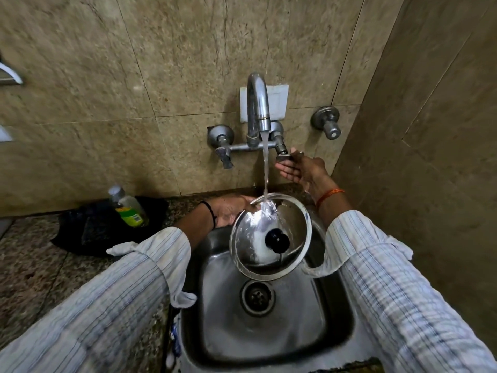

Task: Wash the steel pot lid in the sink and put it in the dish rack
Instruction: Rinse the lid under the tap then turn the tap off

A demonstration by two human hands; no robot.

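Observation:
The steel pot lid (293,227), round with a black knob in its middle, is held tilted over the steel sink (215,319). Water from the curved tap (259,103) falls onto its upper edge. My left hand (231,211) grips the lid's left rim. My right hand (301,168) is raised at the right tap handle (283,156), thumb touching it, fingers spread and holding nothing. No dish rack is in view.
A dish soap bottle (129,208) lies on a black cloth (88,232) on the granite counter to the left. A second valve (326,122) juts from the wall at right. The sink drain (257,297) sits below the lid. A tiled wall closes the right side.

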